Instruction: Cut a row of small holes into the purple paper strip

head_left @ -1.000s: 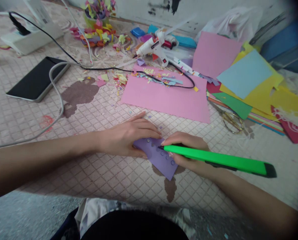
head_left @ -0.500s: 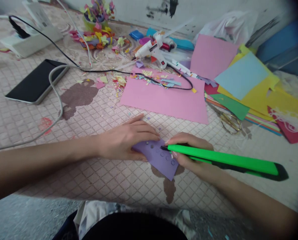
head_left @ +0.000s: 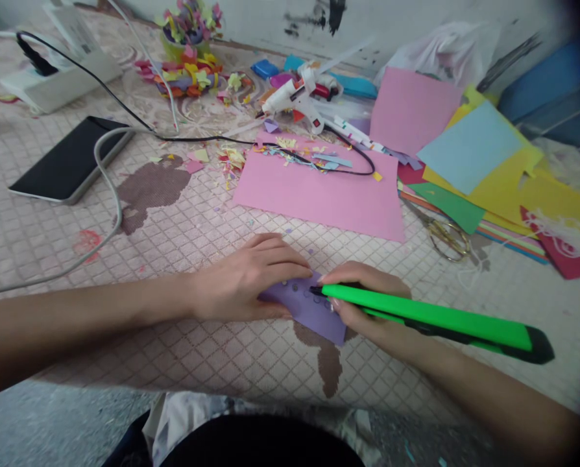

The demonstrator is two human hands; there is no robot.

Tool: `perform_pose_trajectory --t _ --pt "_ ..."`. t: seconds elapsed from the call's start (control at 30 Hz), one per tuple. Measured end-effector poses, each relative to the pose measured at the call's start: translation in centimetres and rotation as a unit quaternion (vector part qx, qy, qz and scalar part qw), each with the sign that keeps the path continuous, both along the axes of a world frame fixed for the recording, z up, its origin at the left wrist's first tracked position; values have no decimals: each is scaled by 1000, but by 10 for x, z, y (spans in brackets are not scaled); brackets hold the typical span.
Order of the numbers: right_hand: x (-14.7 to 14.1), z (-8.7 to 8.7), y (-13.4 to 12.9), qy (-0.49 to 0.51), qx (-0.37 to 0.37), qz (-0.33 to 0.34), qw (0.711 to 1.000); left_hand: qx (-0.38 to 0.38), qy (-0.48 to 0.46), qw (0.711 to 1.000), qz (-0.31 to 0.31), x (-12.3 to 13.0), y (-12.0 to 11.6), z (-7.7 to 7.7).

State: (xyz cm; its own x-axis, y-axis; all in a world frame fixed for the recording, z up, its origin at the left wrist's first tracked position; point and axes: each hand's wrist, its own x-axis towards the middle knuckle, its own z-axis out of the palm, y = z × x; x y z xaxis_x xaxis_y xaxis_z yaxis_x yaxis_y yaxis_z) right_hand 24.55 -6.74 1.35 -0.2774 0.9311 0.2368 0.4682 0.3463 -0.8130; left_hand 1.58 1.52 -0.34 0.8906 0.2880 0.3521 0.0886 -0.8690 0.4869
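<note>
A small purple paper with little circles marked on it lies at the table's front middle. My left hand has its fingers closed on the paper's left part, thumb at the lower edge and fingers along the top. A green and black cutter is gripped in my right hand, its dark tip touching the paper beside the circles. The cutter's body slants off to the right above my right forearm.
Pink paper with scraps and a black cable lies behind my hands. Further back is a white glue gun. Gold scissors and coloured sheets are right, a black tablet and power strip left.
My left hand's raised index finger has come down and drawn in. The cutter's tip and my right hand have shifted slightly left, and the paper's lower corner has turned a little upward.
</note>
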Motion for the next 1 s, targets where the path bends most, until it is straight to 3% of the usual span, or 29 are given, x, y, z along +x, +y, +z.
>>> perform_pose_trajectory --t 1.0 --pt "-6 4 1 -8 29 11 1000 -5 11 1000 11 1 -2 -1"
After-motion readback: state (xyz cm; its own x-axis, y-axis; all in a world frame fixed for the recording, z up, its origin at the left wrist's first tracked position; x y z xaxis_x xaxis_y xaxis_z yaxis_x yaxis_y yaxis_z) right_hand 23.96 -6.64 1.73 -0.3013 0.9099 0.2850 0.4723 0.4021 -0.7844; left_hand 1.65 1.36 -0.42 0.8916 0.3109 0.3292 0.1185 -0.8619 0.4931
